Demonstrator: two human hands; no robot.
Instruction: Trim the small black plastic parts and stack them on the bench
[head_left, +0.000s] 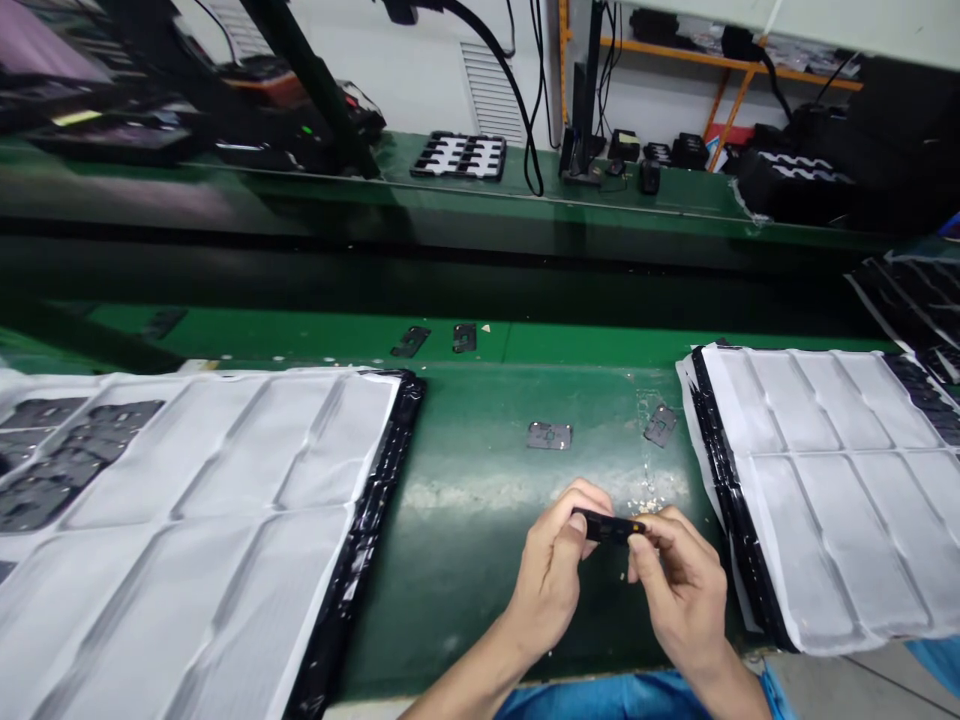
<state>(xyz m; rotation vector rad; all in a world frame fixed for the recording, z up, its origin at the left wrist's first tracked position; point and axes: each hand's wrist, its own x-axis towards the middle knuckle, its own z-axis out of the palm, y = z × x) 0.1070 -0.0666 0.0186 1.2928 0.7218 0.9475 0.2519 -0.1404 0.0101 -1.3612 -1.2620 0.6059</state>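
Observation:
Both my hands hold one small black plastic part (609,528) above the green table (465,560). My left hand (553,560) pinches its left end between thumb and fingers. At the right end, my right hand (681,570) grips it the same way, close to a small yellowish spot. The part is tilted, so mostly a narrow side shows. Beyond the hands lie a flat dark plate with cut-outs (550,435) and another similar plate (661,426). Small pale crumbs (646,505) are scattered by my right hand.
A stack of black trays with a white sheet (225,450) is at left, dark plates in its far-left pockets. Another sheet-covered tray stack (840,480) stands at right. Farther back lie two dark plates (411,341). A white-and-black tray (460,156) rests on the rear ledge.

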